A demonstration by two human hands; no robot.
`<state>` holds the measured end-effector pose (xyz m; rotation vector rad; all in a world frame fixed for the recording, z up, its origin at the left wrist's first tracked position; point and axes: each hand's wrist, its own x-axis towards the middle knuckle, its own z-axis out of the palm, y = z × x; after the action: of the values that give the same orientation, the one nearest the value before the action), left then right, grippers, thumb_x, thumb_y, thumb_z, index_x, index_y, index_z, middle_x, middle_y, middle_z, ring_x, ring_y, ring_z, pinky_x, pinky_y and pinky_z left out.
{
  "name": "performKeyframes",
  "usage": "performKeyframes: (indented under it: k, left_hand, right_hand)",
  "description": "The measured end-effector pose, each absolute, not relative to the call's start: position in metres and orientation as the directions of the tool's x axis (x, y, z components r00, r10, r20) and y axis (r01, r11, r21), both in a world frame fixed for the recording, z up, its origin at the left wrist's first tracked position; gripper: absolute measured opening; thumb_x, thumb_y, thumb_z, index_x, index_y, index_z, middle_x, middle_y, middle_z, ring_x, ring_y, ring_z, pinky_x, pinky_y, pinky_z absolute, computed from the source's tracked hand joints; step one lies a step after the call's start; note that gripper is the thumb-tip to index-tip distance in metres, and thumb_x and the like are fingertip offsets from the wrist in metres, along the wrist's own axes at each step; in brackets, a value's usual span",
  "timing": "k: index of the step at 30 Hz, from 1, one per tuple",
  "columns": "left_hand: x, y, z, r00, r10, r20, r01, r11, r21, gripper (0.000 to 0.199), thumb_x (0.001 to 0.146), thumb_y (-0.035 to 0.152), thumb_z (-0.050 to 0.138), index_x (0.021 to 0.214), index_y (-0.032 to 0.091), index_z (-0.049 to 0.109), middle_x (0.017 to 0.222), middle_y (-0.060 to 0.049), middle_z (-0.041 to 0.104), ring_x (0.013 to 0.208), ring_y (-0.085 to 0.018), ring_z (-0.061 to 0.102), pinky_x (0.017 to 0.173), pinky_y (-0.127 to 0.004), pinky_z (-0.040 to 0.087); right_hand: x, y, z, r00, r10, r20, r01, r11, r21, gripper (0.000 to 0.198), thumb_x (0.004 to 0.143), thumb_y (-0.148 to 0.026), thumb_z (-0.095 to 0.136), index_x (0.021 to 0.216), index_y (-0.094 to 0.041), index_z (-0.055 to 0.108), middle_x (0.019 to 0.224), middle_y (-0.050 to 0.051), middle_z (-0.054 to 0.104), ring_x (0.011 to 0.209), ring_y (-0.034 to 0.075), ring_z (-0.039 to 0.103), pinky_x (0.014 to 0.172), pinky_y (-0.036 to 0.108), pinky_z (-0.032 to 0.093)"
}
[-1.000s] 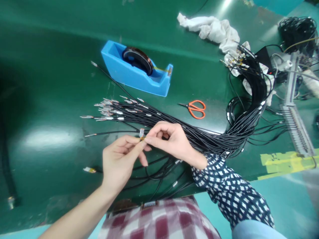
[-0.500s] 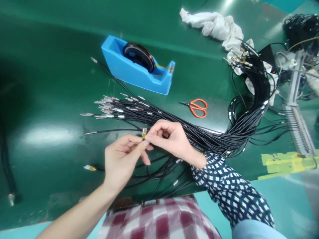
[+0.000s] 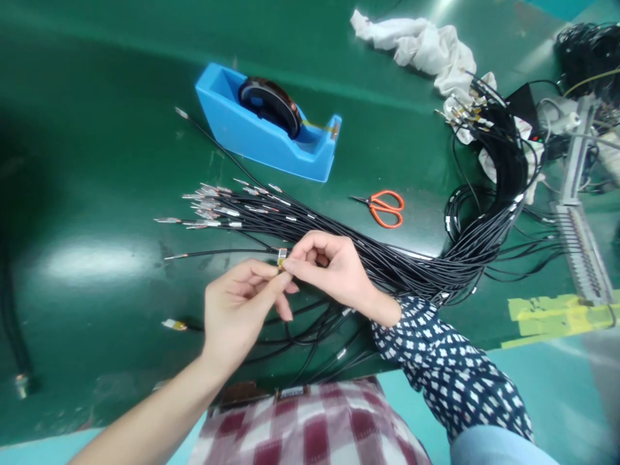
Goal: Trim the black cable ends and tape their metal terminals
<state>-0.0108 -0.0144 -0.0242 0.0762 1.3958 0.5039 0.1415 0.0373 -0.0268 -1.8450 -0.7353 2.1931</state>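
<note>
The cable end (image 3: pixel 281 254) pokes up, in the head view, between the fingertips of your two hands, near the front of the bundle of black cables (image 3: pixel 402 263). It is silvery on top and yellow lower down, and sits just beyond your left hand (image 3: pixel 237 302) and at the thumb tip of your right hand (image 3: pixel 334 266).

You have small white labels (image 3: pixel 235 225) on several cables, too small to read, and a tag (image 3: pixel 292 391) at your waist whose writing is blurred.

Your left thumb and forefinger pinch the piece from below, the other fingers loosely curled; your bare left forearm (image 3: pixel 159 400) slants in from the lower left. Your right thumb and forefinger pinch its yellow part from the right, the forefinger arched, and a patterned sleeve (image 3: pixel 450 368) covers that forearm.
</note>
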Motion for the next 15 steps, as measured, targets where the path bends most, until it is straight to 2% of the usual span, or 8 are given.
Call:
performKeyframes:
  k: [5,12,15]
  left_hand:
    - [-0.0149,-0.0137,-0.0262,0.171,0.409,-0.896,-0.363,0.872,0.329,0.018,0.087,0.03,0.067,0.076,0.017,0.063,0.068,0.0,0.068,0.044,-0.012,0.061,0.047,-0.025,0.047]
    - [-0.0145,-0.008,-0.0274,0.218,0.362,-0.906,-0.403,0.879,0.254,0.023,0.092,0.029,0.057,0.075,0.015,0.064,0.063,-0.001,0.064,0.04,-0.011,0.055,0.041,-0.023,0.043]
    - [-0.0141,-0.0076,-0.0288,0.255,0.327,-0.91,-0.442,0.876,0.191,0.019,0.089,0.031,0.061,0.078,0.015,0.063,0.063,-0.001,0.064,0.041,-0.011,0.055,0.039,-0.022,0.042]
  right_hand:
    - [0.142,0.0362,-0.027,-0.234,0.441,-0.867,0.194,-0.852,-0.486,0.028,0.079,-0.041,0.074,0.077,-0.015,0.064,0.068,-0.002,0.059,0.052,0.006,0.041,0.046,0.02,0.033]
    - [0.1441,0.0365,-0.0284,-0.257,0.439,-0.861,0.197,-0.849,-0.491,0.028,0.078,-0.041,0.075,0.078,-0.015,0.066,0.07,-0.001,0.059,0.053,0.006,0.041,0.046,0.019,0.033]
    - [0.1466,0.0385,-0.0288,-0.285,0.421,-0.861,0.192,-0.855,-0.481,0.027,0.08,-0.04,0.074,0.08,-0.015,0.067,0.071,-0.001,0.059,0.054,0.006,0.041,0.047,0.019,0.033]
